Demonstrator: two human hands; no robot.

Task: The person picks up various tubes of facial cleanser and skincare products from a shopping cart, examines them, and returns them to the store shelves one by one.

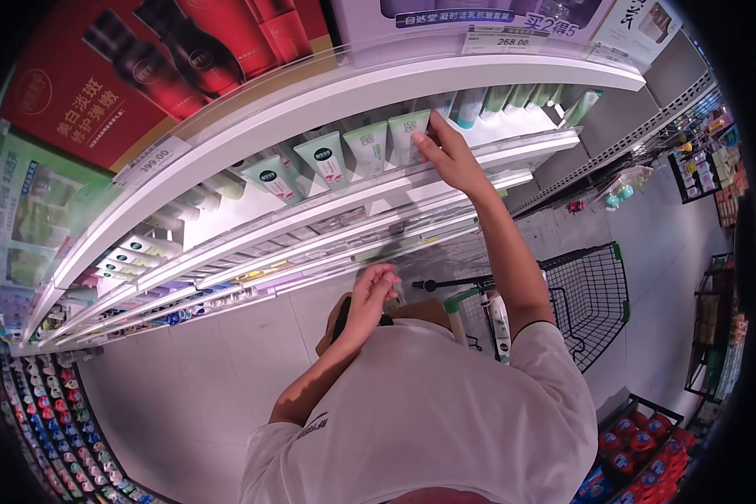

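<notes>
A: Entry, head view. Right hand (447, 151) is raised to the middle shelf (512, 155), fingers closed around the edge of a pale green tube (409, 136) at the right end of a row of like tubes (344, 155). The tube stands upright in the row, not lifted clear.

B: Left hand?

A: Left hand (370, 294) sits low, near the chest, fingers curled round a dark object (342, 317); possibly a phone, but the view is too distorted to be sure.

B: Progress?

A: My reading: the pick is begun, not finished. The tube is gripped but remains on the shelf. The black wire cart (592, 294) beside the person already holds a tall white item (500, 323); much of its basket looks unfilled.

B: Surroundings?

A: Shop aisle. White curved shelving with price strips, a red poster (118, 76) above, pale tiled floor (218, 370), red-lidded goods (634, 441) lower right.
</notes>
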